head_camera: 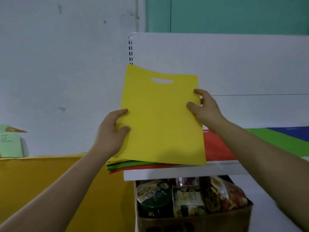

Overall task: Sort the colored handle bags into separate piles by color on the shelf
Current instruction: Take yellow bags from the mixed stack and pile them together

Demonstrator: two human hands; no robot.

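A stack of flat handle bags is held up over the white shelf (167, 174), tilted toward me. A yellow bag (160, 121) with a cut-out handle is on top; green, blue and red edges (127, 168) show beneath it at the bottom. My left hand (112, 133) grips the stack's left edge, thumb on the yellow face. My right hand (205, 109) grips the right edge, fingers curled over it. On the shelf behind lie a red bag (215, 148), a green bag (280, 141) and a blue bag (291, 131), spread side by side to the right.
A cardboard box (192, 221) full of snack packets and cans sits under the shelf. A yellow panel (41, 178) fills the lower left. The shelf's white back panel (234, 64) rises behind the bags. A pale green object (10, 143) stands at far left.
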